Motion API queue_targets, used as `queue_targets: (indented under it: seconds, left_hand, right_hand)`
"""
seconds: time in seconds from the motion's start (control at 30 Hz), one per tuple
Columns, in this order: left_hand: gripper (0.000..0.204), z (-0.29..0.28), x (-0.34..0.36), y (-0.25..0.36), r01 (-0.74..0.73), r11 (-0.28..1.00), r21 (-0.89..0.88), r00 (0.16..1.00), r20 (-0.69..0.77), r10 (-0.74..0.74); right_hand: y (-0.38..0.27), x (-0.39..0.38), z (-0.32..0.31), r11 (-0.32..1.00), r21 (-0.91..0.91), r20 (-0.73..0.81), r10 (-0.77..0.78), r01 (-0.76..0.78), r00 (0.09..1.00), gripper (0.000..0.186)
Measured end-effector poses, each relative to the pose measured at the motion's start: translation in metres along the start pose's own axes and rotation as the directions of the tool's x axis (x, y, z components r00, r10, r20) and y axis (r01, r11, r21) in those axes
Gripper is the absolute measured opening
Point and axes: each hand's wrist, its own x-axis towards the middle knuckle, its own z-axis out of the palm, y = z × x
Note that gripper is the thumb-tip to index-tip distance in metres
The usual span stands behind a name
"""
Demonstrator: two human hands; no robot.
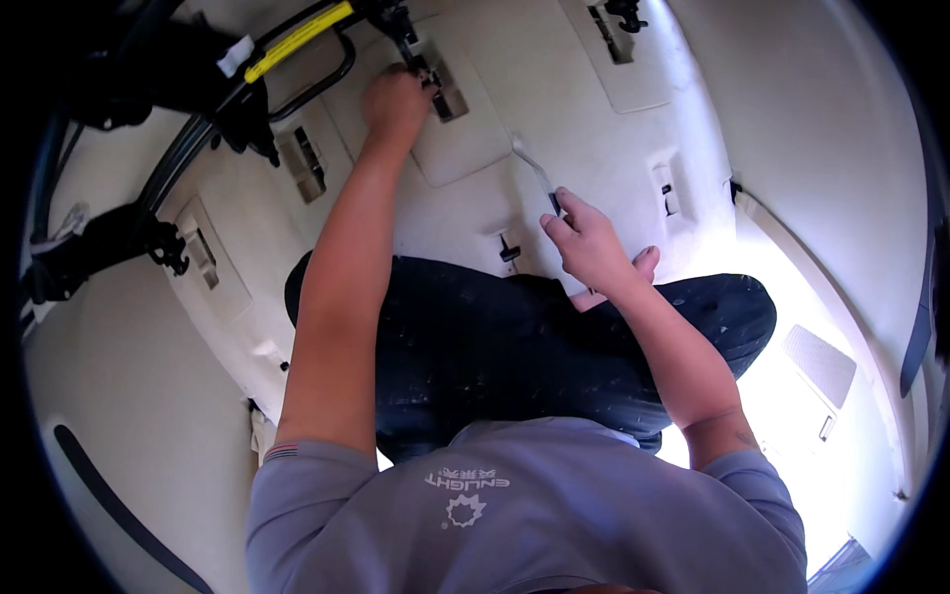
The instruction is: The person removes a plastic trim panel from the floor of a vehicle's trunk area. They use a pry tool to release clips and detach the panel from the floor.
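My left hand (398,99) reaches far forward, its fingers curled closed at a black bracket (404,40), beside a recess (450,99) in the beige floor panel. What its fingertips hold, if anything, is hidden. In my closed right hand (591,243) is a slim tool with a bent metal shank (534,163). The thumb lies along its dark handle end, and the silver tip points forward and left, over the floor panel. I cannot make out the tool's exact kind.
A black tubular frame (183,163) with a yellow label (297,42) rises at upper left. Other recesses with black fittings, such as the slot (307,163), dot the beige floor. My crossed legs (495,337) fill the near middle. Pale walls curve up on both sides.
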Motion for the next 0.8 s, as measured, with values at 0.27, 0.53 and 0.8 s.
queue_targets:
  seconds: [0.27, 0.53, 0.8]
  left_hand:
    - [0.02, 0.011, -0.007, 0.007, -0.057, 0.98, 0.191, 0.99, -0.116, 0.08]
    - [0.021, 0.003, -0.006, 0.017, 0.054, 0.999, -0.005, 0.981, -0.188, -0.054]
    - [0.025, 0.019, 0.004, 0.017, 0.244, 0.97, 0.0, 0.933, -0.273, -0.235]
  right_hand:
    - [-0.034, 0.001, -0.022, 0.997, 0.003, 0.024, -0.082, 0.082, 0.996, 0.03]
    - [-0.025, -0.003, -0.005, 0.985, -0.063, 0.106, -0.155, 0.162, 0.982, 0.028]
    - [-0.028, -0.006, 0.009, 0.967, -0.12, 0.172, -0.202, 0.224, 0.964, 0.027]
